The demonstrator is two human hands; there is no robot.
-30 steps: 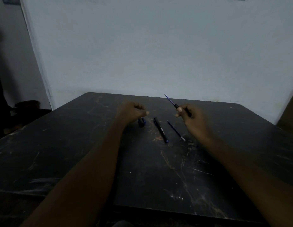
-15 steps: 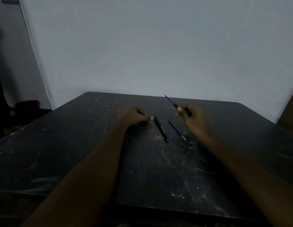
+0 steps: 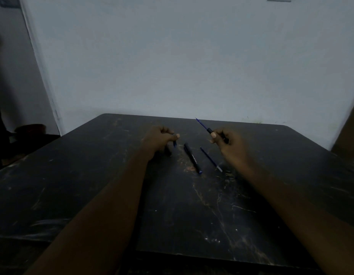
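Observation:
On the dark scratched table point(image 3: 192, 215) a black pen barrel point(image 3: 192, 157) lies at an angle, and a thin blue refill point(image 3: 210, 159) lies apart to its right. My right hand point(image 3: 228, 143) pinches a second pen part point(image 3: 205, 127), black-gripped with a blue pointed end that sticks up and to the left. My left hand point(image 3: 159, 138) hovers just left of the barrel with its fingers curled round a small dark blue piece point(image 3: 174, 143), probably a cap, mostly hidden.
A pale wall stands right behind the table's far edge. The table is made of two tops with a seam running toward me left of centre. A dim doorway and dark objects point(image 3: 27, 132) are at the far left. A brown board point(image 3: 348, 132) leans at the right.
My left hand reached right until its thumb touched the barrel's top end, then drew back left and lifted slightly, showing the blue piece again. My right hand barely moved.

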